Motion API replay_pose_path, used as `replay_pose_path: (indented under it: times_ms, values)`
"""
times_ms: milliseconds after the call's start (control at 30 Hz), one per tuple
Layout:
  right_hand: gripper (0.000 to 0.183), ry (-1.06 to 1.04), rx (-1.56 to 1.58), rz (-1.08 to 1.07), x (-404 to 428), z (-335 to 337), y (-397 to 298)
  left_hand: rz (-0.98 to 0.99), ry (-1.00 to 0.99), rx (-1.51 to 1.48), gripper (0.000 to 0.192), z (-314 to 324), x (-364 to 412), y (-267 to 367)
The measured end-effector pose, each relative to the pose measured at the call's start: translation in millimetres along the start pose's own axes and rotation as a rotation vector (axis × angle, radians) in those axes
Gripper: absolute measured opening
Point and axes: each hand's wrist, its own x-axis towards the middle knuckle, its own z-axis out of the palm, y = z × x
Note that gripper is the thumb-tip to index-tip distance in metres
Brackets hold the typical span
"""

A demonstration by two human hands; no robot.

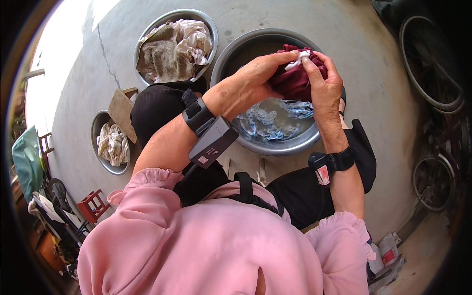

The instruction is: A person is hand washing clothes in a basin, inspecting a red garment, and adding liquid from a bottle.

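Both hands grip a bunched dark red garment [297,83] with a white patch [295,63], held above a large metal basin [273,149]. My left hand [263,72] has its thumb along the garment's upper edge, beside the white patch. On the other side, my right hand [326,79] presses its thumb against that patch, fingers wrapped behind the cloth. Below them, blue patterned cloth [271,123] lies in cloudy, sudsy water in the basin. The folds hide part of the basin and some fingertips.
A second metal basin [215,35] at upper left holds a grey-brown towel [162,55] and whitish cloth [193,38]. A smaller basin [96,155] with off-white cloth [113,143] sits by a wooden board [121,110]. A red stool [92,206] stands lower left; bicycle wheels [429,66] line the right.
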Motion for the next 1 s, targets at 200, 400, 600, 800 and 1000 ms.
replay_pose_path:
  times_ms: [200, 400, 600, 800, 1000]
  values:
    - [0.025, 0.152, -0.151, -0.253, 0.5, -12.6, -1.9, -0.025, -0.067, -0.055, 0.037, -27.9, 9.5, 5.3]
    - [0.024, 0.049, -0.479, -0.876, -17.9, 6.1, -11.3, -0.034, -0.197, -0.244, 0.044, -16.1, 12.2, -5.2]
    - [0.026, 0.048, -0.27, -0.439, -24.8, 22.0, -9.0, 0.242, 0.09, -0.246, 0.017, 7.0, 22.9, -16.8]
    - [0.029, 0.079, 0.127, -0.046, -16.4, 27.5, -12.2, 0.468, 0.318, -0.027, 0.018, 15.5, 32.7, -22.8]
    - [0.031, 0.006, 0.348, 0.158, -14.5, 25.6, 6.0, 0.56, 0.411, 0.3, 0.022, 13.3, 32.1, -27.0]
